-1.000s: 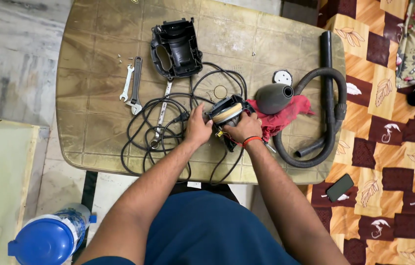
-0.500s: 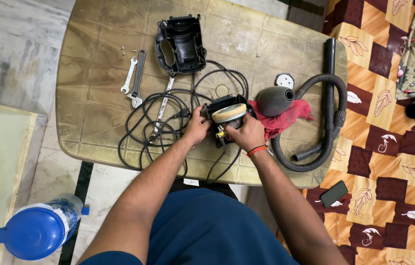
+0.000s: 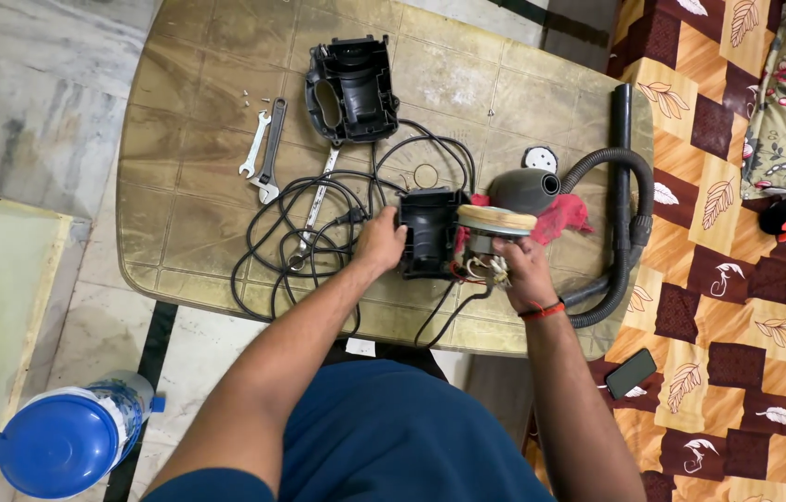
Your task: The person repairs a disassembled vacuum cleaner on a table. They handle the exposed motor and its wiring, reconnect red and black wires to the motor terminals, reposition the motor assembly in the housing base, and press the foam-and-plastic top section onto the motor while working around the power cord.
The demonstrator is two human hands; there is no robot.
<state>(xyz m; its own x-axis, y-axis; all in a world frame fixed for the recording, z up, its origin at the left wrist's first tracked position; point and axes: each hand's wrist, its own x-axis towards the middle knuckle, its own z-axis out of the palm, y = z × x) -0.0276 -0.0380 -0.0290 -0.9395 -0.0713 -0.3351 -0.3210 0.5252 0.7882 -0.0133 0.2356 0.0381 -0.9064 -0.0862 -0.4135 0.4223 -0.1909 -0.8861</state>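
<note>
The left hand (image 3: 380,240) covers the near left side of the black housing (image 3: 430,232), and its fingertips are hidden against it. The right hand (image 3: 521,270) hides the lower part of the motor (image 3: 491,244); the small wires there are too tangled to tell apart. The red cloth (image 3: 562,216) lies partly under the grey cone (image 3: 523,189). The blue jug (image 3: 67,437) hides the floor beneath it. The worktop (image 3: 188,121) loses its far edge at the frame's top.
</note>
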